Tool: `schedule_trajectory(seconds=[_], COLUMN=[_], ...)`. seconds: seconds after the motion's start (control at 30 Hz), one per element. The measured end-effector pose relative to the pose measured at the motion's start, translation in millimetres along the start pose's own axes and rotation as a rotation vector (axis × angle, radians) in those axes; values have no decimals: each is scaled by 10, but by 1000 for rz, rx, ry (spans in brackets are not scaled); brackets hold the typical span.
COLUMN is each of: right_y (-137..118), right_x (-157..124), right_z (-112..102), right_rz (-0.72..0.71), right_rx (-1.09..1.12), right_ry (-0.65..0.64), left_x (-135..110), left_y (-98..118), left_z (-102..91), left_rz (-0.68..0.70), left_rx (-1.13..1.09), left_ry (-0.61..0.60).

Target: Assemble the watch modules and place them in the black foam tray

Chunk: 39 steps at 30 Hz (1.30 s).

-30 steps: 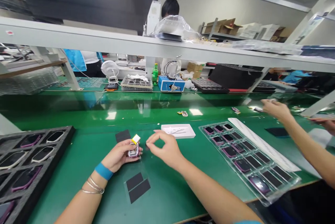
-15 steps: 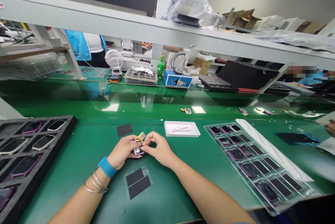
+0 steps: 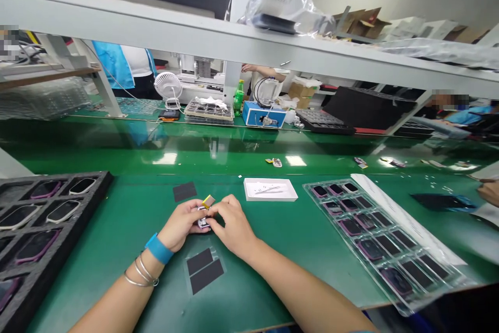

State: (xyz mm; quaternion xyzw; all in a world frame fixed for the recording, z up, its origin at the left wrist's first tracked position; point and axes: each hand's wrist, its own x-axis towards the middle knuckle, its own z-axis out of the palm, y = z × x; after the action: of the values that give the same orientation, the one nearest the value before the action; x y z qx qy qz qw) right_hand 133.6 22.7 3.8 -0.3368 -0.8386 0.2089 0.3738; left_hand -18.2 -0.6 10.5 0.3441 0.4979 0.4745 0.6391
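My left hand (image 3: 180, 226) grips a small opened smartwatch case (image 3: 202, 222) above the green table. A battery with yellow tape (image 3: 208, 201) sticks up from the case's far side. My right hand (image 3: 233, 227) is closed at the case, its thumb and fingertips on the right edge and by the battery. Whatever those fingertips pinch is too small to make out. Below the hands lies a clear sheet with two black rectangular pieces (image 3: 206, 269). A dark flat piece (image 3: 184, 191) rests beyond my left hand.
A white box lid (image 3: 270, 197) holding tweezers and small bits stands beyond my right hand. To the right is a clear tray (image 3: 376, 281) of watch parts; at left, a black foam tray (image 3: 83, 218) with watch cases. A shelf beam (image 3: 156, 31) crosses overhead.
My right fingers have shifted slightly toward the battery and over the case. The battery tilts a little differently. My left hand keeps its hold, and the view has moved slightly.
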Motion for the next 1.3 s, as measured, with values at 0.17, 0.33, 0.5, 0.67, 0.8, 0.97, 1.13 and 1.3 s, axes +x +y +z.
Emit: schedule_trajectory(seconds=[0.17, 0.33, 0.5, 0.67, 0.8, 0.97, 1.13, 1.3], right_y=[77, 131, 87, 40, 11, 16, 72, 184], right_x=[41, 76, 67, 50, 23, -2, 13, 34], right_z=[-65, -81, -86, -66, -25, -10, 0, 0], right_rz=[207, 280, 202, 132, -92, -252, -174, 235], right_rx=[198, 410, 267, 106, -117, -307, -122, 412], right_ry=[76, 26, 109, 94, 88, 18, 47, 38], left_x=[-16, -18, -16, 1, 7, 23, 21, -1], left_y=[-6, 4, 13, -17, -6, 5, -15, -25], left_z=[14, 8, -3, 49, 34, -17, -9, 18], left_rz=[4, -15, -14, -8, -60, -76, 9, 84], left_rx=[61, 49, -12, 40, -120, -323, -238, -124], left_ry=[-27, -98, -185, -71, -61, -46, -55, -166])
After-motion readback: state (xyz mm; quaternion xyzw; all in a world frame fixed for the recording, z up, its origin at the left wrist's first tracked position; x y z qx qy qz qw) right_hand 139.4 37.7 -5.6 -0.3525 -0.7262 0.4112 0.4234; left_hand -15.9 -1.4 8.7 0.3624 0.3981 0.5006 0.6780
